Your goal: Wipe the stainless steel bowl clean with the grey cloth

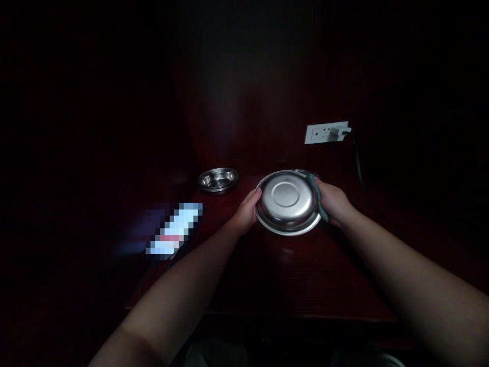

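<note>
A shiny metal dish [286,196] is held up in front of me, its underside turned toward the camera. My left hand [247,211] grips its left rim, thumb over the edge and the other fingers hidden behind. At the right rim, my right hand [334,203] is closed around a grey-green cloth [318,198], which is pressed against the dish. Part of another metal rim [301,171] shows just behind the dish; the rest of it is hidden. Further left, a small stack of metal dishes [218,181] rests on the table, open side up.
The dark red table [282,285] has its near edge toward me. A lit screen [173,232], blurred out, stands at the left with a cable by it. On the back wall is a white socket panel [321,133] with a plug [340,131] and a hanging black cord [358,163].
</note>
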`<state>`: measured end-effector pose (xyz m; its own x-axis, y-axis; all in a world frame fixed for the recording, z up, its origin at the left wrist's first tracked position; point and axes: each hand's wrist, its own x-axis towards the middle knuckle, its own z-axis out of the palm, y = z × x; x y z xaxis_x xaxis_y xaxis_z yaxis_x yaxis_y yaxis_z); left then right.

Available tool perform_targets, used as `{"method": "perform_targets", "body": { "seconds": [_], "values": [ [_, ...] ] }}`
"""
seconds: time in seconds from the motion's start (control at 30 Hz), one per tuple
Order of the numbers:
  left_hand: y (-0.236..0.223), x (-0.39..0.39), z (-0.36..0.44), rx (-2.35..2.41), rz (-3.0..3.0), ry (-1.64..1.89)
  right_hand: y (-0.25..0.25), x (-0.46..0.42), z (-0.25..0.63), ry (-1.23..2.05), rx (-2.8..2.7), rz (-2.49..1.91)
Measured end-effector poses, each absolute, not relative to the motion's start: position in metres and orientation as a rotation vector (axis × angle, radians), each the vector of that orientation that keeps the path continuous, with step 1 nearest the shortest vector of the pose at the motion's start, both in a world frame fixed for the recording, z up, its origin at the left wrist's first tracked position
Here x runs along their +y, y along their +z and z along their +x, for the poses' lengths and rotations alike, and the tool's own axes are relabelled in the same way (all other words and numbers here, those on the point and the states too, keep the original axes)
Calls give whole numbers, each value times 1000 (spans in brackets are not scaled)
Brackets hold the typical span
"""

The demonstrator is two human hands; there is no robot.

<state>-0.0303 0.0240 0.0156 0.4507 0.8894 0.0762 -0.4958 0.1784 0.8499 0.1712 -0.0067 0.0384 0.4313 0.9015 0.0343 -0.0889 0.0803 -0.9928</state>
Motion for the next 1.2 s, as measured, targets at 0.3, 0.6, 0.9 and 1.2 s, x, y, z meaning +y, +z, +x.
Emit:
{"method": "perform_targets", "body": {
  "seconds": [0.3, 0.6, 0.9, 1.2],
  "values": [
    [7, 30, -30, 509, 990, 1071, 40, -8, 169, 903, -820, -1280],
    [6, 30, -30, 520, 1006, 1083, 40, -9, 168, 852, -856, -1277],
    [1, 36, -31, 521, 1022, 1101, 37, -8, 170, 896, -864, -1257],
    [-5, 42, -32, 537, 1087, 1127, 38, -9, 169, 914, -876, -1270]
  ]
}}
